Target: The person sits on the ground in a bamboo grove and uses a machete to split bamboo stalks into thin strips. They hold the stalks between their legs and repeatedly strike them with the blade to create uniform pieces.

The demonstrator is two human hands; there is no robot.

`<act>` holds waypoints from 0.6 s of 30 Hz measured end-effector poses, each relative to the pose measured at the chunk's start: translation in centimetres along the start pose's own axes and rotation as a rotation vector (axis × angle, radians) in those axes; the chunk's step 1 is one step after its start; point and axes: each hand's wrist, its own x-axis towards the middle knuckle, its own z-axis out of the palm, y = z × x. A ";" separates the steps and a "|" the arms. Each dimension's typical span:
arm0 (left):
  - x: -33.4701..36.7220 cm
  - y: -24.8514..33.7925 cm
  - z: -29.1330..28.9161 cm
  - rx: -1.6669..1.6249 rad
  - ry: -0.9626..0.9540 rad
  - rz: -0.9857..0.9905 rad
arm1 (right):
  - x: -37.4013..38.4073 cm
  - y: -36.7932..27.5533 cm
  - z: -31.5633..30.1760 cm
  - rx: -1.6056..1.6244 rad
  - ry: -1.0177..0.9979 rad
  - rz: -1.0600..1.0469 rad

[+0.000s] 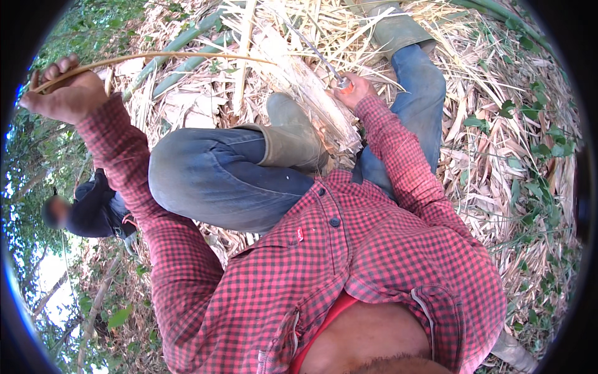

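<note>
My left hand (67, 92) is raised at the far left, its fingers curled round one end of a long thin bamboo strip (180, 54). The strip arches to the right, its other end above a pale, chipped log (327, 118). Beside that log, my right hand (355, 91) is closed on the handle of a long, thin-bladed knife (321, 58). A bit of orange shows at the grip. The blade points away and to the left, over the log and the pale shavings. My fingers hide most of the handle.
Green bamboo poles (180, 43) lie at the upper left. Split strips and shavings (336, 22) cover the ground around my rubber boots (293, 134). Another person (93, 206) in dark clothes is off to the left. Leafy plants (548, 149) grow at the right.
</note>
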 end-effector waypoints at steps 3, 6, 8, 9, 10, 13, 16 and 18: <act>2.2 2.0 -0.6 -0.016 -0.041 -0.051 | 0.4 0.0 0.4 -0.021 -0.032 -0.013; 2.3 2.8 -1.4 -0.005 -0.040 -0.031 | 0.4 -0.2 0.4 -0.036 -0.046 -0.005; 1.9 3.6 -1.3 0.028 0.037 0.016 | 0.3 -0.4 0.5 -0.050 -0.032 -0.014; 1.5 4.4 -1.0 0.065 0.061 0.028 | 0.2 -0.8 0.3 -0.051 -0.059 0.000; 1.5 5.0 -1.1 0.071 0.078 0.026 | 0.2 -0.8 0.4 -0.047 -0.057 -0.008; 1.5 6.0 -1.8 0.075 0.111 0.036 | 0.4 -0.4 0.5 -0.037 -0.088 -0.046; 1.4 6.7 -2.2 0.002 0.072 0.011 | 0.7 -0.3 1.0 -0.032 -0.046 -0.059; 0.4 7.2 -1.3 -0.106 0.015 -0.132 | 0.5 -0.7 0.6 0.010 -0.075 -0.083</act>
